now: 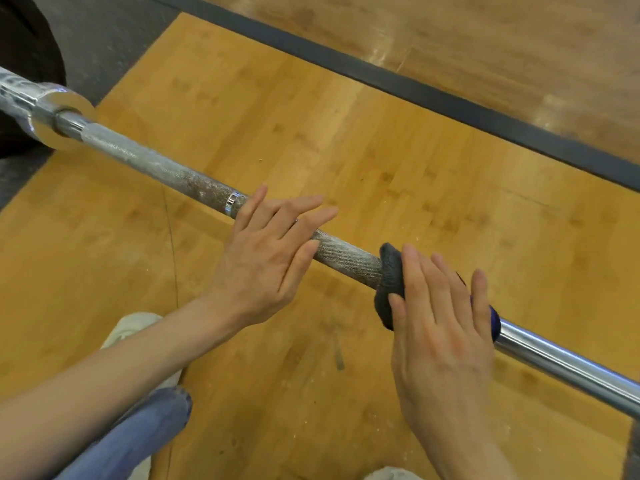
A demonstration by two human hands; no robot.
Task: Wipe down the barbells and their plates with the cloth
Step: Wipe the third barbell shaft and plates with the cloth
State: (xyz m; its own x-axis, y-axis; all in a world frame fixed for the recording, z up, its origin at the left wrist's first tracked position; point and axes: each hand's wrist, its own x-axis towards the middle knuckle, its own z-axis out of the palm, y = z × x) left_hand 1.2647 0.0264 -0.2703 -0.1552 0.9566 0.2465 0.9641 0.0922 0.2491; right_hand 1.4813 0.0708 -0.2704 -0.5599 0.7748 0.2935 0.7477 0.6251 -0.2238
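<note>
Nearest to me, below the barbell (346, 252) in the head view, I see a knee in blue jeans (138, 434) and a pale shoe (133, 329) on the wooden platform (311, 126), with a second pale shoe (391, 474) just showing at the bottom edge. From there both bare forearms reach up to the bar, which runs diagonally from upper left to lower right. My right hand (441, 327) lies over the dark grey cloth (391, 282), fingers straight and spread, pressing the cloth onto the bar where the knurled grip ends and the smooth shiny shaft begins; the cloth bunches round the bar on the hand's left side, and something blue (495, 323) peeks out beside the bar under the fingertips, though I cannot tell whether it is part of the cloth. Just to the left along the bar, my left hand (268, 258) rests flat on the knurling, fingers extended and slightly fanned, not curled round it, with a bright ring marking (231, 202) on the bar right next to its fingertips. Farther up the bar, the knurled section looks scuffed and chalky, then meets the chrome collar (65, 119) of the sleeve. Behind that collar, a black plate (24, 46) sits at the top left corner over grey rubber flooring (114, 36). Beyond the bar, a dark strip (415, 84) borders the platform.
</note>
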